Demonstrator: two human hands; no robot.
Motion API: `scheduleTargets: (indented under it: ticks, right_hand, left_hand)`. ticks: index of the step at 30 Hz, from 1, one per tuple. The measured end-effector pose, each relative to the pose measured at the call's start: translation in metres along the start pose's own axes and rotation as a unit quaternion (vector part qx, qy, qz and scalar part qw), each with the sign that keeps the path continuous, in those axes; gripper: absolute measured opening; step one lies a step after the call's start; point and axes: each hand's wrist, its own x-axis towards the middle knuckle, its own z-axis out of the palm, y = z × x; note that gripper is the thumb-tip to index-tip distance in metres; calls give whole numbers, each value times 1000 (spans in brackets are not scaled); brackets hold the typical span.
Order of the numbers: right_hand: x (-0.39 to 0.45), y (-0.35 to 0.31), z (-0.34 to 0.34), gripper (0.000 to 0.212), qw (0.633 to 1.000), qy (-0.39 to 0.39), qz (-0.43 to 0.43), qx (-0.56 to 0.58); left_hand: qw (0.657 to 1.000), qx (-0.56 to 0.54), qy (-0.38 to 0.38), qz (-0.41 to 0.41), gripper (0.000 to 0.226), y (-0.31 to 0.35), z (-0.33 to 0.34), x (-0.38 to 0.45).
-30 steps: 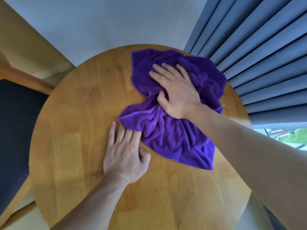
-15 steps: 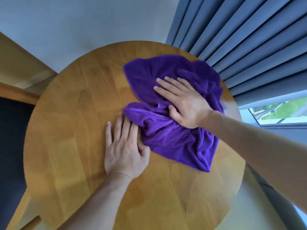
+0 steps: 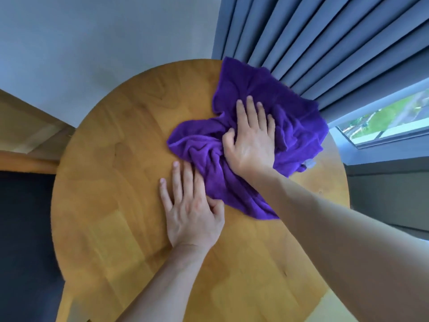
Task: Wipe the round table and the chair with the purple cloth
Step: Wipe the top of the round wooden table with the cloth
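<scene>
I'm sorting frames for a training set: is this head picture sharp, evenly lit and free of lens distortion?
Head view: wide-angle bending fans the curtain folds outward; daylight enters at the window on the right, leaving a pale sheen on the round table; right hand and purple cloth look slightly soft.

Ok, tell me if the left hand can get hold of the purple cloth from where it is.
Probably yes. The left hand lies flat on the round table with its fingertips right at the purple cloth edge, nothing between them. The right hand presses the cloth farther up.
</scene>
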Motion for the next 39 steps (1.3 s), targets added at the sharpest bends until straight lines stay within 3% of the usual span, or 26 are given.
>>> scheduleTargets:
  ticks: [3,5,8,12,18,21,27,29,32,36,39]
  right_hand:
    - [-20,37,-12,70,984,-63,-166,-9]
    - [-16,77,-25,72,972,-87,-218,-29]
    - [4,114,-35,73,990,-53,-128,-33]
    - [13,108,-25,71,1000,13,8,-12]
    - [8,105,-24,70,998,31,44,9]
    - [7,102,-22,70,997,39,73,6]
    - [-14,57,-14,70,972,52,229,22]
    - [-23,45,-13,71,977,38,206,26]
    - [-42,58,-18,74,996,-3,83,45]
    - [-48,112,-34,78,987,-80,-133,37]
    - [-28,139,-40,76,989,-69,-124,46]
  left_hand:
    - [1000,-11,-11,20,76,-7,-4,2]
    - [998,-1,-21,56,80,-19,-9,7]
    - [993,22,-32,109,80,-35,-19,24]
    - [981,37,-65,181,76,-30,-20,67]
    - [953,77,-97,278,72,22,-2,143]
    - [948,96,-95,288,67,28,4,154]
    - [951,88,-91,282,72,27,-2,152]
    - [950,87,-93,284,79,26,-3,153]
    - [949,95,-93,286,89,23,0,154]
    - [955,77,-60,279,62,25,3,154]
    - [958,75,-49,273,60,27,4,153]
